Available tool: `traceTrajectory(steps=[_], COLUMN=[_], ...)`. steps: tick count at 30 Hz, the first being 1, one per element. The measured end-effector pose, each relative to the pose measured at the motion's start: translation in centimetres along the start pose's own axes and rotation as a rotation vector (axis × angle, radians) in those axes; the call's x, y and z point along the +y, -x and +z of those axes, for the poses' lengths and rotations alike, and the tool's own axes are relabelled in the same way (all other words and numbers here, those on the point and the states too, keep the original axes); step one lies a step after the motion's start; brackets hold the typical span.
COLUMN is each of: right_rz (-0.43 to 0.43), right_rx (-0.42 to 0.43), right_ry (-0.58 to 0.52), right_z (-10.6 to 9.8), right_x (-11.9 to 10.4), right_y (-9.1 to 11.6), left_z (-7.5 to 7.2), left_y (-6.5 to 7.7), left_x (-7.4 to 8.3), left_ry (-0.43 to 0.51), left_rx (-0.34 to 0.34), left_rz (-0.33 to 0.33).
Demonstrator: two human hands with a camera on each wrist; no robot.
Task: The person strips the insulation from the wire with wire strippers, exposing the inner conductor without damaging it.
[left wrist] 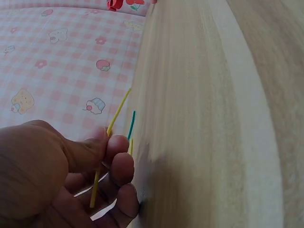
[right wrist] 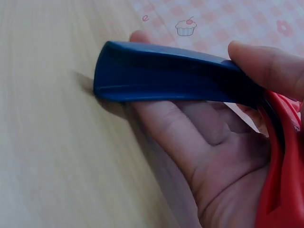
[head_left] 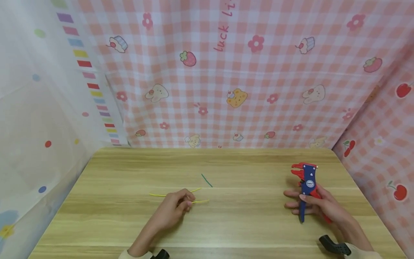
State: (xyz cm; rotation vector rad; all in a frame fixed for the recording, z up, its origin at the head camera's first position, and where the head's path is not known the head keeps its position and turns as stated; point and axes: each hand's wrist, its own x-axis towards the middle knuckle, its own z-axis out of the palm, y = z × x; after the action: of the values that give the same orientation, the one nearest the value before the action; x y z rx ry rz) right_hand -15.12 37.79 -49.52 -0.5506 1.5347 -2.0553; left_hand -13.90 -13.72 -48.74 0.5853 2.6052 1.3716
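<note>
My left hand (head_left: pixel 174 205) pinches a short yellow wire (left wrist: pixel 118 111) between thumb and index finger, its end pointing right over the wooden table. Behind the same hand, more yellow wire (head_left: pixel 156 195) shows on the tabletop, its middle hidden by the fingers. A short green wire (head_left: pixel 207 180) lies a little beyond the fingertips. Over the table's right side, my right hand (head_left: pixel 330 208) holds a wire stripper (head_left: pixel 309 176) with red jaws pointing left and blue and red handles spread apart. The thumb rests along the blue handle (right wrist: pixel 166 71), fingers behind it.
A wood-grain table (head_left: pixel 245 230) spans the workspace. Pink checked cloth (head_left: pixel 210 79) hangs along its back edge, with a white dotted cloth (head_left: pixel 42 118) at the left and a cherry-print one (head_left: pixel 388 144) at the right.
</note>
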Motion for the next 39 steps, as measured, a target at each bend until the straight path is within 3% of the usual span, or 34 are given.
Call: traceTrajectory(steps=[5,8,14,23,33,39], right_rz=[0.017,0.018,0.003,-0.030,0.012,0.016], right_rx=[-0.073,-0.081,-0.040,-0.049,0.143,0.145], right_ry=[-0.139,-0.164,-0.065,-0.056,0.115,0.129], right_z=[0.4,0.5,0.9,1.4,2.5,3.0], right_x=[0.1,0.1,-0.2,-0.2,-0.1,-0.1], right_y=[-0.3,-0.5,-0.6,-0.7,-1.3,-1.6], left_z=[-0.1,-0.1,-0.2,-0.2,-0.3,-0.5], left_y=[0.0,0.0,-0.1,-0.2,-0.1,-0.4], left_x=[0.0,0.0,-0.2,-0.2,-0.1,0.2], left_ry=[0.014,0.013,-0.004,-0.019,0.036,0.043], left_rx=[0.008,0.001,0.016,0.057,0.069,0.088], left_rz=[-0.012,-0.009,0.003,-0.048,-0.047,-0.036])
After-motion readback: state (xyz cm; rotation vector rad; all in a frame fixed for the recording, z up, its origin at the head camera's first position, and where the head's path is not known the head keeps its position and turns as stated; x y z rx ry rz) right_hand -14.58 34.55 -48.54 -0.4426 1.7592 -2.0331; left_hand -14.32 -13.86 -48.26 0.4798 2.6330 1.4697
